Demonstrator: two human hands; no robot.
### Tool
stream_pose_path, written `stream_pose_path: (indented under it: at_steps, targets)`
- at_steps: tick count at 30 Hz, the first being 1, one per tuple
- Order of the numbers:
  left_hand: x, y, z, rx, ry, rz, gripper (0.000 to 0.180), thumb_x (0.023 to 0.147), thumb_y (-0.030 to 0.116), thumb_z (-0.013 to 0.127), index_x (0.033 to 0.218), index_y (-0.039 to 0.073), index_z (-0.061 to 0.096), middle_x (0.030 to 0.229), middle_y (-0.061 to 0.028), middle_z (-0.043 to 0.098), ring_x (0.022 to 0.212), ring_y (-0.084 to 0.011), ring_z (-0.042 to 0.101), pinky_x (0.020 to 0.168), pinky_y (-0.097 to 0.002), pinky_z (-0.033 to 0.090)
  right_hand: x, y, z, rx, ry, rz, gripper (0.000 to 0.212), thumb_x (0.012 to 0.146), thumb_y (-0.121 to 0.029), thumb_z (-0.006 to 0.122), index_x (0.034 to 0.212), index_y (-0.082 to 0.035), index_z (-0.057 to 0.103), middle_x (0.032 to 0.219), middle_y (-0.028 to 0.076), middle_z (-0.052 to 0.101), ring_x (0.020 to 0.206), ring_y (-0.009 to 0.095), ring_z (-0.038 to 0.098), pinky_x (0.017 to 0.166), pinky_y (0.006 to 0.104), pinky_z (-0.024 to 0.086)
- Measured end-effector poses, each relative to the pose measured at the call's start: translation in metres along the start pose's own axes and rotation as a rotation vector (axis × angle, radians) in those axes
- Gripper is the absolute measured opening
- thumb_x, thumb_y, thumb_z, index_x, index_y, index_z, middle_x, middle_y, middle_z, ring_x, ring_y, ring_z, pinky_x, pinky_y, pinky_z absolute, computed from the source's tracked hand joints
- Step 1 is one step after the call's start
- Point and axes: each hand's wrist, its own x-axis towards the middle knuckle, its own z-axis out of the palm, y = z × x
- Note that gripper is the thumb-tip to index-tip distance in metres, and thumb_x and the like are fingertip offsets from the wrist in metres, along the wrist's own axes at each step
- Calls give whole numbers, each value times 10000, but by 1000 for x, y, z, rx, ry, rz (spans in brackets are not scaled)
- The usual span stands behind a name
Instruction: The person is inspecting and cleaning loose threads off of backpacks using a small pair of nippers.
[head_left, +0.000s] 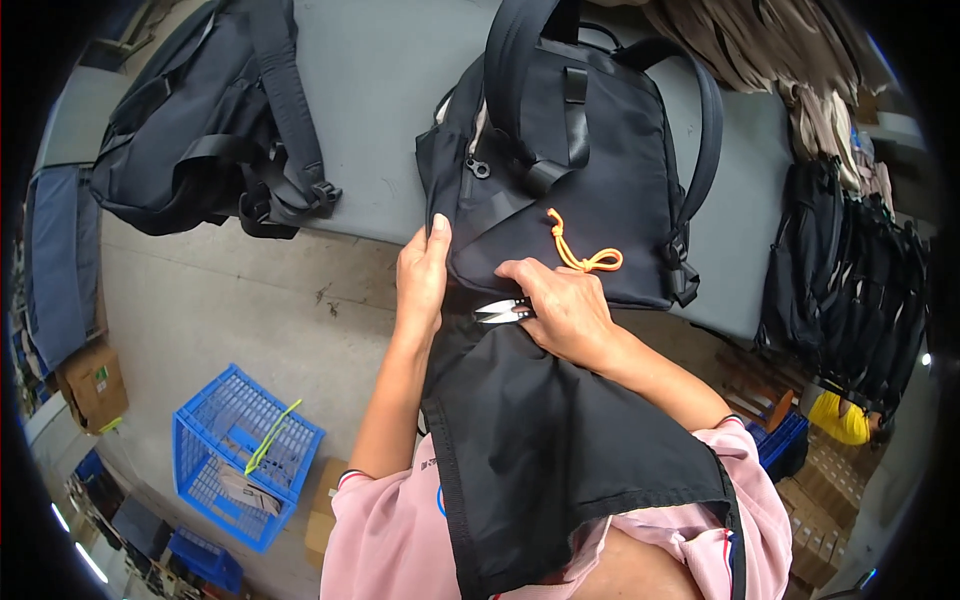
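A black backpack [600,170] lies on the grey table with its straps upward and its lower edge toward me. My left hand [424,268] grips that backpack at its near left side, thumb on top. Thread snips [503,311] with pale blades are held in my right hand [565,305], blades pointing left, just below the bag's near edge. The right index finger touches the bag. Beside that hand a knotted orange cord [575,250] rests on the bag; whether it is tied to the snips I cannot tell. Black cloth [570,450] with bound edges covers my front.
Another black backpack [215,130] lies at the left of the grey table [380,110]. Brown cloth pieces [770,40] are heaped at the far right, and several black bags [850,270] hang beyond the table's right end. A blue plastic crate [245,450] stands on the floor.
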Motion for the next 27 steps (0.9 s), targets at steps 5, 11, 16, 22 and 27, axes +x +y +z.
stream_pose_path:
  at_steps: [5,11,16,22,27]
  targets:
    - [-8,-6,13,162,-11,16,432,930,361,539,709,-8,496,660,44,416,647,-74,344,575,-250,331,-17,-2,-9,190,7,264,272,736,-59,679,976,-55,550,740,81,605,633,252,618,553,339,465]
    - [-35,9,47,-267,-113,1,362,932,258,576,635,124,419,658,100,324,609,-24,244,531,-212,231,-4,27,-6,617,162,592,138,902,-117,556,860,14,549,622,36,552,555,77,526,522,247,404]
    - [-45,24,58,-368,-275,-59,268,959,226,514,1026,-17,604,985,-32,631,869,-80,556,826,-253,444,-12,28,-15,883,390,612,169,919,-159,561,824,-21,541,634,-30,495,560,36,444,526,199,357]
    - [-53,38,82,-368,-400,-33,137,948,165,542,872,51,542,817,48,528,757,-14,428,708,-181,381,3,6,-51,931,422,606,182,881,-194,612,798,-48,543,629,-39,484,571,28,420,513,191,338]
    - [-50,30,92,-519,-453,-31,212,950,129,518,1096,-17,567,1045,-53,615,925,-87,557,876,-236,428,9,31,-44,1180,584,764,163,830,-144,673,743,-70,558,593,-51,490,428,0,357,375,162,250]
